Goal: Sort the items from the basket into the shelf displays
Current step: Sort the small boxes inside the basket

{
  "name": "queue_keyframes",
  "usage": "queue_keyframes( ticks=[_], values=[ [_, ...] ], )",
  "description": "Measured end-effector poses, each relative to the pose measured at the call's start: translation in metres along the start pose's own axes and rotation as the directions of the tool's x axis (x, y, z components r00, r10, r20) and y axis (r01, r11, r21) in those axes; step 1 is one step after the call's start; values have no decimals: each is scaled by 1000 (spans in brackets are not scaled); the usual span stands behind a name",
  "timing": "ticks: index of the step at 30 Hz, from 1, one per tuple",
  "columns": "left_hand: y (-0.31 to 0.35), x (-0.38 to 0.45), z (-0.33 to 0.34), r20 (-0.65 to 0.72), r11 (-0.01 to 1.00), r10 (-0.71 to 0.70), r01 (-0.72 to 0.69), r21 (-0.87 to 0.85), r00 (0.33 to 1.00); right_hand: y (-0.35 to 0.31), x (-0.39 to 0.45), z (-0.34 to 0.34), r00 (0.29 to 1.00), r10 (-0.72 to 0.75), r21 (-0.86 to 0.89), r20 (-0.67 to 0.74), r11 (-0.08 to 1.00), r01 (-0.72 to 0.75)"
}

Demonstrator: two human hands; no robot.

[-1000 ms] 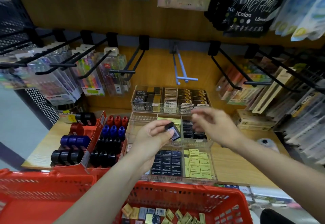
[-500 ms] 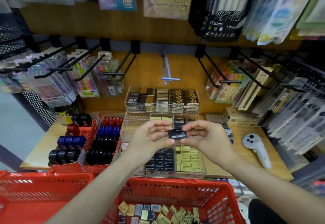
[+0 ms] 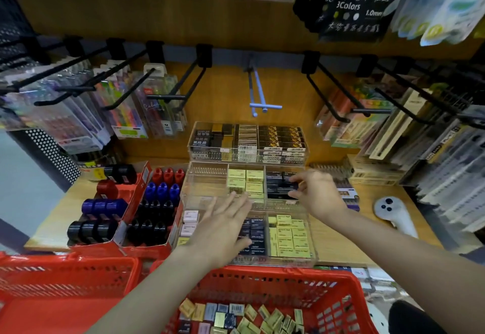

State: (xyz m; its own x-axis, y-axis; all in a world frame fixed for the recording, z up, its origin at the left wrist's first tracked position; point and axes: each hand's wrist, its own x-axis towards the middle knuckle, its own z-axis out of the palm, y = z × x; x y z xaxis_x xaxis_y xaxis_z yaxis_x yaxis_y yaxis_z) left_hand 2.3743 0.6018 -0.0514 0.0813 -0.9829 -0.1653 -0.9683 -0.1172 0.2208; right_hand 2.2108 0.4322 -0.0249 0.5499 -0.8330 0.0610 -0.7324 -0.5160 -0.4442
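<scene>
Over the middle tray [image 3: 207,176] my right hand [image 3: 319,193] pinches, seemingly, a black eraser [image 3: 293,186] for its matching compartment; left hand [image 3: 223,228] hovers flat, empty.

One view only here, a wide-angle camera worn on the person's head, looking forward and down from standing height at a wooden shelf [image 3: 336,231] straight ahead. It sits close: both forearms stretch up from the bottom edge, the left hand [image 3: 223,226] near centre, the right hand [image 3: 319,193] just right of it. The red basket [image 3: 275,281] fills the lower edge, nearest the lens, directly beneath the camera. Clear trays [image 3: 248,144] sit dead centre at mid-depth, the hooks [image 3: 181,89] and hanging packets [image 3: 359,5] bend outward at the top and sides, that wide-lens curve. No second view shares the scene.
</scene>
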Motion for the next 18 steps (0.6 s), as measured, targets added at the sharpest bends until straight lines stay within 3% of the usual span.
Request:
queue_keyframes(
  ticks=[12,14,18],
  values=[
    [-13,5,11,-3,997,23,-23,-71,1000,-12,24,35,989,148,36,-16,988,-147],
    [-10,3,8,7,998,29,-29,-59,1000,-11,14,27,994,92,78,-52,993,-88],
    [10,-19,2,-40,995,98,-97,18,994,-12,-52,9,942,-183,115,-281,968,222]
  ],
)
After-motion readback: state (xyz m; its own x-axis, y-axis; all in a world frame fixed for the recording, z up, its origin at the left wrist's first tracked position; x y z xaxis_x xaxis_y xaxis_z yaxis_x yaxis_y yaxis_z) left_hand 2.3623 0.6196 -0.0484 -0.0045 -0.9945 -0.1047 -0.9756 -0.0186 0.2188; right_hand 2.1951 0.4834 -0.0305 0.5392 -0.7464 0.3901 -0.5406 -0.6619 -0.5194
